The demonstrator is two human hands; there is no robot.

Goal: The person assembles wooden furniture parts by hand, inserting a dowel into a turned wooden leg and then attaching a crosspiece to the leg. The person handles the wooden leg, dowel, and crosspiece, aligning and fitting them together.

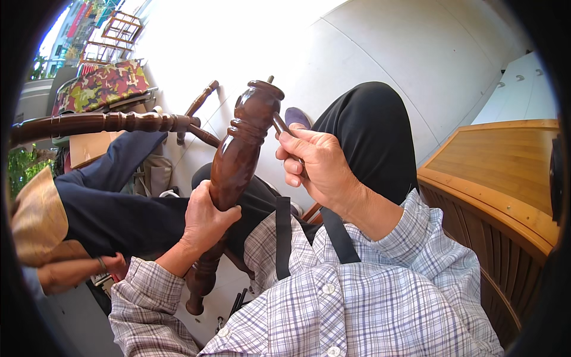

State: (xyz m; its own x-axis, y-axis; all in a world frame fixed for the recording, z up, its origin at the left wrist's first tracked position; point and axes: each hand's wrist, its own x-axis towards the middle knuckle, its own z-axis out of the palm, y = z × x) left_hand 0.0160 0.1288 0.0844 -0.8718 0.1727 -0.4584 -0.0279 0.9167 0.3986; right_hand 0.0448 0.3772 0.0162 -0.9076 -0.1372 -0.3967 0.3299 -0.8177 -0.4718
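My left hand [207, 215] is wrapped round the lower middle of a glossy dark-brown turned wooden leg [239, 156], which stands tilted in front of me. A short pin [270, 78] sticks out of its flared top end. Between the thumb and fingers of my right hand [315, 160] is a slim brown rod [282, 124], its tip against the side of the leg near the top. Whether that tip sits in a hole cannot be seen. The leg's narrow lower end [196, 297] hangs between my knees.
At the left lies another turned wooden piece [101, 124] with legs joined to it. A person's hand [113, 263] and dark trousers are close by on that side. A camouflage-patterned folding seat [107, 89] stands behind. A wooden cabinet [499, 172] flanks me on the right, above the pale tiled floor [410, 47].
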